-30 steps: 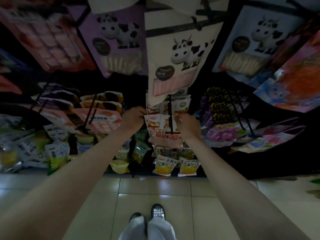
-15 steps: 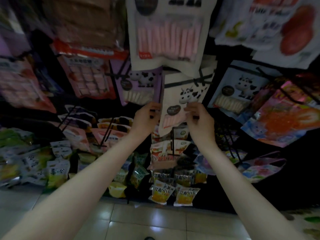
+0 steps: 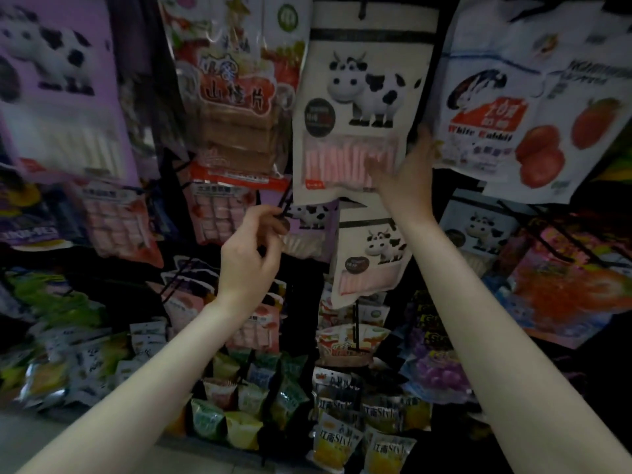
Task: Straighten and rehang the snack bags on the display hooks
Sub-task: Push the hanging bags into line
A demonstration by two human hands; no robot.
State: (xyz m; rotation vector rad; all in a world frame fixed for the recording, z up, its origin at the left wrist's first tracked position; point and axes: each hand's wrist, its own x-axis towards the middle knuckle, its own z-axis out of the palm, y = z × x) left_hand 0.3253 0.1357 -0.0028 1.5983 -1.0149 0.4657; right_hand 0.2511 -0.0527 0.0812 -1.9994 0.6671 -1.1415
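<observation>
A cream snack bag with a cow print (image 3: 355, 107) hangs at upper centre. My right hand (image 3: 405, 181) is raised to its lower right corner, thumb across the front and fingers up along the right edge, holding it. My left hand (image 3: 251, 249) is lower and to the left, fingers curled, its fingertips pinched on the tip of a black display hook (image 3: 284, 212). A smaller cream cow bag (image 3: 371, 258) hangs tilted just below, between my two forearms.
Around them hang a red hawthorn-slice bag (image 3: 236, 94), a White Rabbit bag (image 3: 519, 107), a purple cow bag (image 3: 58, 94) and a blue cow bag (image 3: 478, 230). Lower rows hold several small packets (image 3: 335, 439) on black pegs. Pale floor tiles (image 3: 41, 439) show at bottom left.
My view and both hands have risen from the low rows to the upper rows. The right hand left the smaller cow bag for the larger one above; the left hand shifted left to a hook tip.
</observation>
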